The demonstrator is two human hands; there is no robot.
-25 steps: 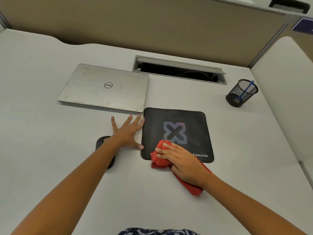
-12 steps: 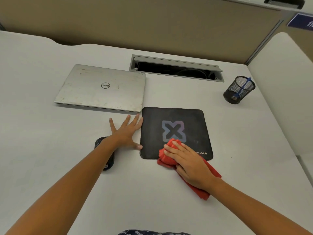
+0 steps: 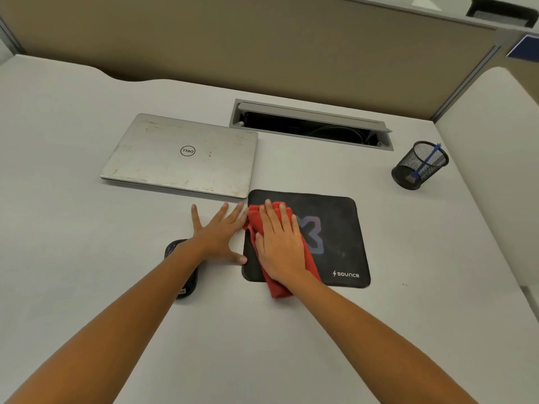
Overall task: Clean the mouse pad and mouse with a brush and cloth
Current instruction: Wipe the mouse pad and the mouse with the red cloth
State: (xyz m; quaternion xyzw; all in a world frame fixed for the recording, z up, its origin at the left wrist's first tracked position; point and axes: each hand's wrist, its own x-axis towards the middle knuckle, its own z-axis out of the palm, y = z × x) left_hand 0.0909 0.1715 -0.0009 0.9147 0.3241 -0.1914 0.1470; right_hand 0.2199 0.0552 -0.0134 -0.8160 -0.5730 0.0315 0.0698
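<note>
A black mouse pad [image 3: 338, 240] with a purple X logo lies on the white desk. My right hand [image 3: 281, 243] presses flat on a red cloth [image 3: 277, 284] over the pad's left half. Just left of the pad, my left hand [image 3: 217, 236] rests flat on the desk with fingers spread, its fingertips at the pad's left edge. A black mouse [image 3: 186, 284] lies under my left forearm, partly hidden. A blue brush [image 3: 424, 164] stands in a black mesh cup [image 3: 420, 166] at the right.
A closed silver laptop [image 3: 180, 156] lies just behind my left hand. Behind the pad a cable slot [image 3: 312, 126] is open in the desk. A beige partition [image 3: 262, 45] runs along the back and a white panel [image 3: 495, 158] stands at the right.
My right hand has slid the red cloth from the pad's front edge up and left across the pad to its far-left corner. My left hand has stayed put.
</note>
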